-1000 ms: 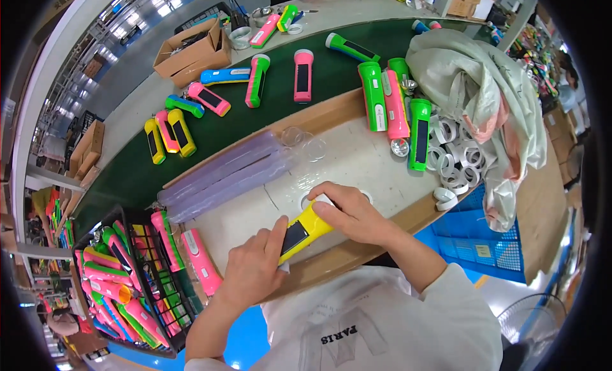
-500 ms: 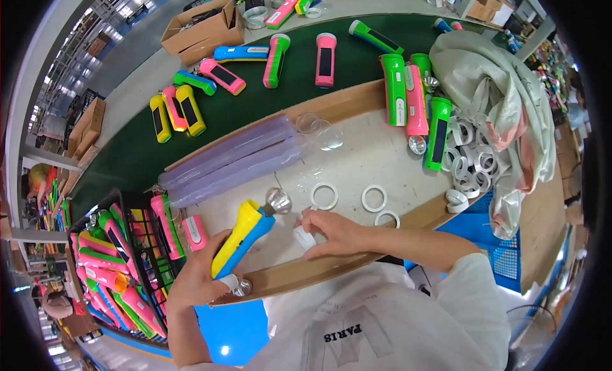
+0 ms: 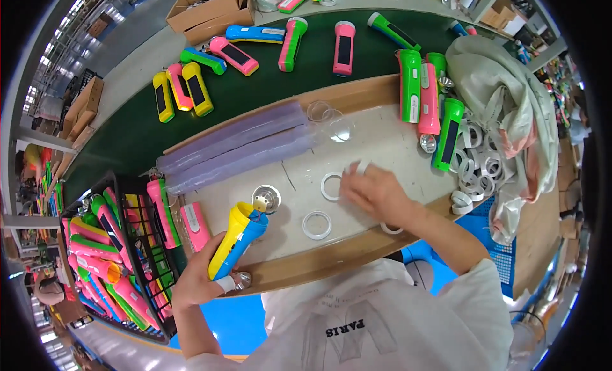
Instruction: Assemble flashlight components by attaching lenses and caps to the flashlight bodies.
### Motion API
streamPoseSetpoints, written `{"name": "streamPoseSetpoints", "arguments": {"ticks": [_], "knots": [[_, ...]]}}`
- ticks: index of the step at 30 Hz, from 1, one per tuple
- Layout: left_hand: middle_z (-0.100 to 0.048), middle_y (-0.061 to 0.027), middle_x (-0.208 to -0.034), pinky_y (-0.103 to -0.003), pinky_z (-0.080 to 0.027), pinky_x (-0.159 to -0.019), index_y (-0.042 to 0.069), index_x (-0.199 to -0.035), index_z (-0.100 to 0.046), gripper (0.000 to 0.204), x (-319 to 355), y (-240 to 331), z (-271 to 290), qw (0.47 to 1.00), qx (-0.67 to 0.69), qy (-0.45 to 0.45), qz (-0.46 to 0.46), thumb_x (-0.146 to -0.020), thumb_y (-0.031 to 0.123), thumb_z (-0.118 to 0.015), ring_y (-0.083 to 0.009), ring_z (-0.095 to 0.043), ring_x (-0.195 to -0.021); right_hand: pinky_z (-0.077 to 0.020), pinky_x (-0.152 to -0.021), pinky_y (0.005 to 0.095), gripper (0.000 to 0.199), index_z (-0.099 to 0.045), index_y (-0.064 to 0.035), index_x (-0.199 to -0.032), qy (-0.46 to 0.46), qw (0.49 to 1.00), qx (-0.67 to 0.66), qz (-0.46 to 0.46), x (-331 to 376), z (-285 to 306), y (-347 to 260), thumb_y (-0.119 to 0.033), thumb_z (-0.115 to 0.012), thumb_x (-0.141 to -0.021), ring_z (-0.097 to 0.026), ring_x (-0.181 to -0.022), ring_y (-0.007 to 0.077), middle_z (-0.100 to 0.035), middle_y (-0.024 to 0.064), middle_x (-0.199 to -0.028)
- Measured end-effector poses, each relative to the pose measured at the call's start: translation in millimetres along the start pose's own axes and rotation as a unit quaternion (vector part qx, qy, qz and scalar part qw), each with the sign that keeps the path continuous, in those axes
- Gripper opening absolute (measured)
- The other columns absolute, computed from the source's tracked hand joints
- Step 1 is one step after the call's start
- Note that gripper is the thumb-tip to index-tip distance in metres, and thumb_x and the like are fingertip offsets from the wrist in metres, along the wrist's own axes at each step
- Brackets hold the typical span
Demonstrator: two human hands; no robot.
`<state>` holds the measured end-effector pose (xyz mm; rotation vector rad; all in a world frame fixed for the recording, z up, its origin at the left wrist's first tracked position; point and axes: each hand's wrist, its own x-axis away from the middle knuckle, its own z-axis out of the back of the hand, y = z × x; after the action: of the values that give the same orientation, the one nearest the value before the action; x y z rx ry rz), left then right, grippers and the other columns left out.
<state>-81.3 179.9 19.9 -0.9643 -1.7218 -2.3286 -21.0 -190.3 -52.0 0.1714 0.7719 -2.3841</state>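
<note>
My left hand (image 3: 199, 278) is closed around a yellow and blue flashlight (image 3: 233, 243), tilted with its wide end up. A round silver reflector (image 3: 266, 199) sits at that open end, its back with wiring showing. A white band and a small shiny reflector (image 3: 242, 280) are beside my left fingers. My right hand (image 3: 379, 192) is over the tray, blurred, with something white at its fingers; whether they grip anything is unclear. Next to it lies a white ring (image 3: 331, 187). Another white ring (image 3: 317, 225) lies nearer me, and a third (image 3: 390, 228) is partly hidden under my right forearm.
Clear purplish plastic sleeves (image 3: 236, 154) and lens discs (image 3: 341, 130) lie in the cardboard tray (image 3: 299, 275). A black basket (image 3: 115, 192) of flashlights stands left. Several flashlights (image 3: 344, 49) lie on the green surface beyond. White rings (image 3: 475, 157) spill from a pale sack (image 3: 491, 84) at right.
My right hand has moved right and away from me, and a white ring now lies where it was. The flashlight's reflector has turned to show its back. The whole view has shifted slightly.
</note>
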Motion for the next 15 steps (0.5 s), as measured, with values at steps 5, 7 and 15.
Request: {"name": "streamPoseSetpoints", "arguments": {"ticks": [5, 7, 15], "knots": [[-0.062, -0.0071, -0.096, -0.03, -0.05, -0.077, 0.001, -0.137, -0.041, 0.078, -14.6, 0.4, -9.9, 0.999, -0.039, -0.022, -0.026, -0.066, 0.005, -0.076, -0.0161, -0.061, -0.085, -0.0469, -0.086, 0.045, 0.032, -0.06, -0.0035, -0.101, 0.082, 0.992, 0.059, -0.082, -41.4, -5.1, 57.7, -0.016, -0.075, -0.075, -0.057, -0.094, 0.0392, -0.06, 0.019, -0.091], [-0.063, -0.0076, -0.097, -0.03, -0.05, -0.078, 0.001, -0.136, -0.041, 0.078, -16.5, 1.6, -15.2, 0.999, -0.031, -0.026, -0.009, -0.067, 0.006, -0.076, -0.0167, -0.062, -0.085, -0.0465, -0.087, 0.0454, 0.032, -0.06, -0.0031, -0.1, 0.063, 0.994, 0.052, -0.079, -49.4, -15.9, 64.3, -0.018, -0.076, -0.075, -0.057, -0.093, 0.0392, -0.06, 0.019, -0.09], [-0.062, -0.0081, -0.098, -0.031, -0.05, -0.079, 0.002, -0.138, -0.039, 0.08, -16.1, -19.9, -20.6, 0.998, -0.035, -0.003, -0.049, -0.067, 0.008, -0.075, -0.0178, -0.062, -0.087, -0.0497, -0.071, 0.0432, 0.027, -0.059, -0.0002, -0.091, 0.098, 0.99, 0.037, -0.097, -22.9, 12.1, 66.1, -0.013, -0.075, -0.075, -0.06, -0.081, 0.0366, -0.059, 0.0179, -0.086]]}}
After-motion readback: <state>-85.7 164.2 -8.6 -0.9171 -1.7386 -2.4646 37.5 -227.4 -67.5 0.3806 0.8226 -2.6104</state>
